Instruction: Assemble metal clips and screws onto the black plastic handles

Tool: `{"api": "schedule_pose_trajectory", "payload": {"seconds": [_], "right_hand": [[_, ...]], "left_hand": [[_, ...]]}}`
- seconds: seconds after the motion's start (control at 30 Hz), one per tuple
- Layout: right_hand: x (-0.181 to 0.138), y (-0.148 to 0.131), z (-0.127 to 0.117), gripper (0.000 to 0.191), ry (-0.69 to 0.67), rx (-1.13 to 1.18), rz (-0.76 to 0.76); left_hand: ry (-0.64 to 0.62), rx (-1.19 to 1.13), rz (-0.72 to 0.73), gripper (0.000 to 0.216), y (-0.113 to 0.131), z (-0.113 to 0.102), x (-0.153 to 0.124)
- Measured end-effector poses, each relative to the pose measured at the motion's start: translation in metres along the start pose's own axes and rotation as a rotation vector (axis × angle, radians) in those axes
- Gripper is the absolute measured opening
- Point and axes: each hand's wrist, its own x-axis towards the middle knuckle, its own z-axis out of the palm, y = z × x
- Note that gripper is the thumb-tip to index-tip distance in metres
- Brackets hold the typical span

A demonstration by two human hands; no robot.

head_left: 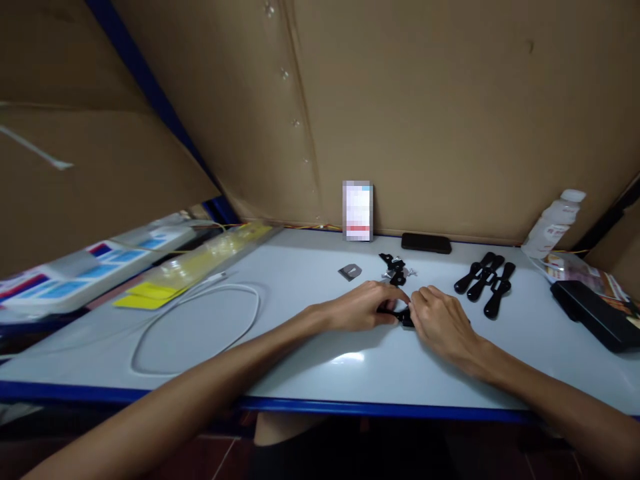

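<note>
Low over the table, my left hand and my right hand meet at a small black plastic part. The fingers of both hands are closed on it, and they hide most of its shape. Just beyond my hands is a loose cluster of black pieces with small shiny bits among them. A flat grey piece lies to the left of that cluster. To the right of my right hand rest several black paddle-ended parts, set side by side.
Against the cardboard wall stands a lit phone, near a dark flat phone-like object. A bottle and a black case-like object are at right. A white cable, yellow packets and boxes occupy the left.
</note>
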Motion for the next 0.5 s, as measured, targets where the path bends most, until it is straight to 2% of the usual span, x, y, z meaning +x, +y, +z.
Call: {"api": "schedule_pose_trajectory", "payload": {"seconds": [0.17, 0.37, 0.5], "right_hand": [[0.000, 0.011, -0.006, 0.025, 0.017, 0.112, 0.054], [0.004, 0.044, -0.001, 0.039, 0.222, 0.169, 0.124], [0.006, 0.057, 0.004, 0.046, 0.297, 0.174, 0.124]], "left_hand": [[-0.013, -0.012, 0.001, 0.023, 0.001, -0.001, 0.000], [-0.116, -0.044, -0.068, 0.037, 0.005, -0.009, 0.000], [-0.122, -0.046, -0.075, 0.023, 0.003, -0.013, -0.002]]}}
